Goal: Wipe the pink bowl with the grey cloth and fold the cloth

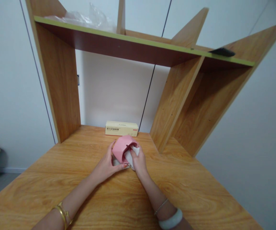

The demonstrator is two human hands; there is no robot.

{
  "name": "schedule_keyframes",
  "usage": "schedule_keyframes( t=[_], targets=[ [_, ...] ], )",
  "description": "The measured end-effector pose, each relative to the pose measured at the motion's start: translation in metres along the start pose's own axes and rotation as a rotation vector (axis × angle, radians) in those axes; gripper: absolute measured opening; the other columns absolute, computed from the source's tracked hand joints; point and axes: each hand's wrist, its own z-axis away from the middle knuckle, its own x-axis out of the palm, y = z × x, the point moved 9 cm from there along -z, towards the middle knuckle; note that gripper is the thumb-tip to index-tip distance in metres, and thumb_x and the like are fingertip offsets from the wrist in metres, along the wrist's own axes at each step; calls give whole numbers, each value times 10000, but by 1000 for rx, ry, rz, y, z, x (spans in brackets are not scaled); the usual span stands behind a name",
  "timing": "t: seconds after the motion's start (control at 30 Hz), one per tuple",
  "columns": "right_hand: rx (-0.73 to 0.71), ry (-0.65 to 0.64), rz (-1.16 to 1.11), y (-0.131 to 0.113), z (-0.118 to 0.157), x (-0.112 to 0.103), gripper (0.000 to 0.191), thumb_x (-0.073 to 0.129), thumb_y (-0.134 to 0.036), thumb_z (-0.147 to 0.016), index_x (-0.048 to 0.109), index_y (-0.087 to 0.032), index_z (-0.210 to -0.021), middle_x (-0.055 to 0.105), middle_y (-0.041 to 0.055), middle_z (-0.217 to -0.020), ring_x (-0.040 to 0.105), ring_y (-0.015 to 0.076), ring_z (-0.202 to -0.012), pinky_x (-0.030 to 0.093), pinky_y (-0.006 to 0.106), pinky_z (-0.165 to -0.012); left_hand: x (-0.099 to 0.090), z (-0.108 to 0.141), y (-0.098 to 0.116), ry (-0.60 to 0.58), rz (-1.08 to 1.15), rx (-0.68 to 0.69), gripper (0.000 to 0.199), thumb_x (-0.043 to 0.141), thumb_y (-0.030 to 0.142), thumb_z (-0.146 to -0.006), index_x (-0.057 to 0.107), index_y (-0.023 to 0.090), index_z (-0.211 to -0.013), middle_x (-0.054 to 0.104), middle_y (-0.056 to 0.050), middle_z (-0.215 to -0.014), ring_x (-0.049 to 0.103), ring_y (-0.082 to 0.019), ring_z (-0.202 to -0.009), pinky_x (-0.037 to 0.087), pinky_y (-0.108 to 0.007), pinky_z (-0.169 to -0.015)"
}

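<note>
A pink faceted hollow container (121, 147) is tilted over the desk with its opening turned toward me and to the right. My left hand (109, 163) grips it from the left side and below, and some white cloth shows under it there. Pushed partly into the opening is a white cloth (129, 156), pinched in my right hand (139, 159). The far ends of the right fingers are hidden by the cloth and the container's rim.
Behind the container a cream cling-film box (121, 129) lies at the desk's back. A wooden shelf unit (67, 86) rises around the wooden desk (99, 198). Clear plastic wrapping (87, 19) and a dark flat object (222, 52) rest on its upper shelf.
</note>
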Motion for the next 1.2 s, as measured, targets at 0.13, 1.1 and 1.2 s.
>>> schedule_keyframes(
  t=[0.13, 1.1, 1.2],
  targets=[
    [22, -22, -17, 0, 0, 4, 488, 485, -306, -745, 416, -147, -1200, 582, 109, -1110, 571, 200, -963, 446, 310, -809, 2, 1, -3, 15, -7, -67, 772, 603, 422, -688, 205, 137, -1285, 474, -148, -1225, 502, -229, -1082, 411, -369, -909],
    [-4, -62, 94, -2, 1, 6, 511, 467, -278, -763, 367, -163, -1250, 557, 97, -1158, 544, 184, -1011, 419, 301, -849, -3, 1, 4, 39, -56, -33, 851, 590, 416, -706, 111, 141, -1353, 398, -154, -1302, 443, -237, -1149, 365, -363, -960],
    [20, -66, 302, -10, 0, -1, 590, 517, -287, -737, 338, -170, -1287, 622, 92, -1010, 593, 200, -874, 438, 291, -744, -6, 1, 1, 41, -102, -71, 823, 590, 413, -698, 167, 131, -1344, 470, -149, -1238, 499, -245, -1082, 399, -369, -916]
  ],
)
